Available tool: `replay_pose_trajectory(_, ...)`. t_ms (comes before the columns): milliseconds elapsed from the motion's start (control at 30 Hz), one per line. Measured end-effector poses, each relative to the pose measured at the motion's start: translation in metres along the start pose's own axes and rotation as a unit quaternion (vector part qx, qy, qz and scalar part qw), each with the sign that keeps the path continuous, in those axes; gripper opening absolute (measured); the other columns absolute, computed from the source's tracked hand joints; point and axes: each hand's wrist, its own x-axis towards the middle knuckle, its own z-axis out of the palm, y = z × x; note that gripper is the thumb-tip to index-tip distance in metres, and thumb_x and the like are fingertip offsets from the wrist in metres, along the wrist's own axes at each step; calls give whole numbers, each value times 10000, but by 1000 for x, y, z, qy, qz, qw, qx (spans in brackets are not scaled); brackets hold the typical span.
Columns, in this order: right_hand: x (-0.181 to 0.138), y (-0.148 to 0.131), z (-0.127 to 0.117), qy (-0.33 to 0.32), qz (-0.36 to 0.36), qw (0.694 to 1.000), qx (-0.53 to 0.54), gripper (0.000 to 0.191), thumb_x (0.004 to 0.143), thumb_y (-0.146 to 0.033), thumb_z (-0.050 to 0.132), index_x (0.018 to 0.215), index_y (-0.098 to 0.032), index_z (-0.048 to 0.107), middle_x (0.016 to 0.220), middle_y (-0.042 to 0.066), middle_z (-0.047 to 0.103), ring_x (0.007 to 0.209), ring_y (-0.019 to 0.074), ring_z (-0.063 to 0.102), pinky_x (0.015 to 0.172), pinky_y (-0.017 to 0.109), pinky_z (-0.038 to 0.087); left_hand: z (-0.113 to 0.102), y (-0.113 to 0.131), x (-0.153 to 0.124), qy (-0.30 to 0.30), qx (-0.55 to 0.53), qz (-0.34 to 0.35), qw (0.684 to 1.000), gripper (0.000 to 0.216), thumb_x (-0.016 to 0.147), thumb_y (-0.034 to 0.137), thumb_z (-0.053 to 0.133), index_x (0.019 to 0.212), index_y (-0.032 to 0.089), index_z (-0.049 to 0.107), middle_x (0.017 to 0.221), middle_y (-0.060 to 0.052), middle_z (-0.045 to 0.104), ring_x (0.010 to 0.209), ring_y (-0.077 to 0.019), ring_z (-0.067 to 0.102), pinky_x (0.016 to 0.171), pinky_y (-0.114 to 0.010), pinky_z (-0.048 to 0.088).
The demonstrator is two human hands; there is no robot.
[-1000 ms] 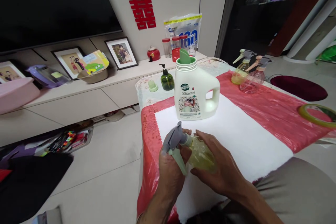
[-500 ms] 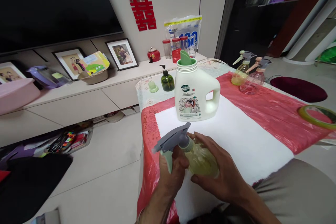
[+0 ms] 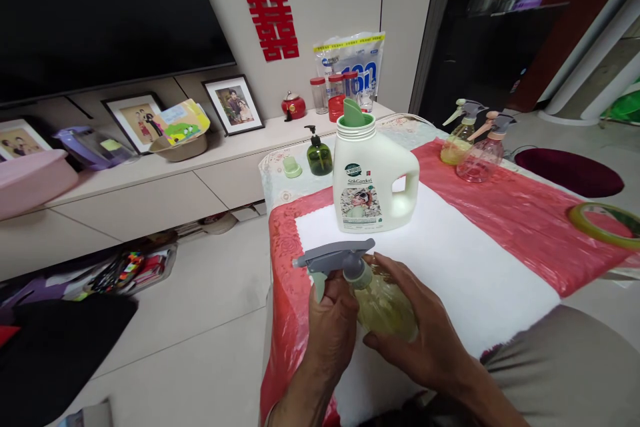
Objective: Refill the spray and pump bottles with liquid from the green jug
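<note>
A spray bottle with a clear yellowish body tilts over the white cloth, its grey spray head pointing left. My left hand is closed around the neck, just under the spray head, beside the pale green trigger. Wrapped round the body from the right is my right hand, thumb below and fingers on top. Behind the spray bottle a large cream detergent jug stands upright, its mouth uncapped, with a green spout showing. How my left fingertips sit behind the neck is hidden.
A dark green pump bottle and a light green cap stand behind the jug. Two more spray bottles are on the red plastic sheet at right, near a tape roll. Under everything lies white cloth.
The spray head has turned relative to the bottle body and now sits more level. My left hand has rotated with it; my right hand stays almost in place around the body.
</note>
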Motion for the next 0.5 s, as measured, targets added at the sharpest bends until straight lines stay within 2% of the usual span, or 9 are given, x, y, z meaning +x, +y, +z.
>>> replay_pose_trajectory(100,0,0,1,6,-14,1000,-13,757,831,-311,685,1502,-194,353,1404,79,479,1292,156,499,1103,244,468,-2,-1,0,-10,-1,-29,1000,501,589,450,924,1004,250,728,1040,-53,769,1068,-292,704,979,-447,540)
replay_pose_trajectory(300,-3,4,1,10,1,1000,-12,776,817,-321,692,1504,-214,346,1395,68,482,1257,156,521,1074,248,495,6,8,0,-66,3,-39,997,465,688,532,845,1023,222,756,1057,-83,764,1073,-305,695,977,-442,538)
replay_pose_trajectory(400,-3,5,4,33,-6,999,-42,736,850,-317,671,1499,-203,342,1385,82,485,1255,172,517,1064,280,502,10,8,-4,-36,34,-33,998,465,772,512,787,1122,213,719,1137,-92,746,1088,-292,691,966,-419,546)
replay_pose_trajectory(500,-3,4,9,58,-24,995,-82,700,878,-315,657,1489,-176,345,1373,106,484,1254,196,506,1042,320,504,13,6,-9,8,48,-18,999,521,746,435,827,1192,225,660,1133,-90,749,1095,-292,697,955,-417,555)
